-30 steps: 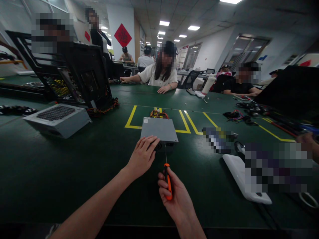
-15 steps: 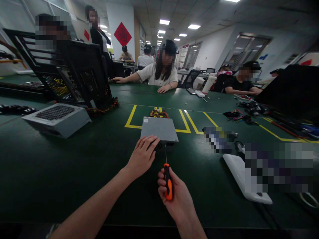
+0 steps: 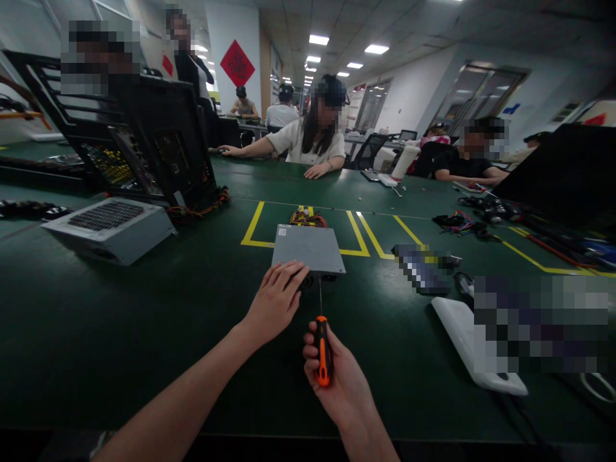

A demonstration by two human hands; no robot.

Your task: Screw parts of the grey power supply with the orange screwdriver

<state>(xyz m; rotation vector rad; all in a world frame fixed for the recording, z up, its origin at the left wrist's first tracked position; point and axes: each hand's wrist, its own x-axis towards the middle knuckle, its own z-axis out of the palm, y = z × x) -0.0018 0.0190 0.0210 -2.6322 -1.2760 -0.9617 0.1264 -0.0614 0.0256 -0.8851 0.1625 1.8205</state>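
A grey metal computer power supply (image 3: 310, 249) lies flat on the green table, its bundle of coloured cables (image 3: 308, 219) at the far side. My left hand (image 3: 276, 301) rests on its near left corner, fingers stretched out flat across the top edge; the thumb is hidden. In my right hand (image 3: 334, 366) is a screwdriver (image 3: 323, 353) with an orange and black handle, fingers closed around it. Its thin shaft points away from me to the near side of the power supply, where the tip meets the shadowed edge and cannot be made out.
To the left stand a second power supply (image 3: 110, 228) with a vented top and an open black computer case (image 3: 158, 141). Yellow tape lines (image 3: 363, 237) mark the table. On the right lie a white power bank-like object (image 3: 481, 346) and loose cables (image 3: 452, 223). A person (image 3: 315, 135) sits opposite.
The screwdriver handle has turned slightly in my right hand, its orange strip now facing up more. My left hand and the power supply stay in place.
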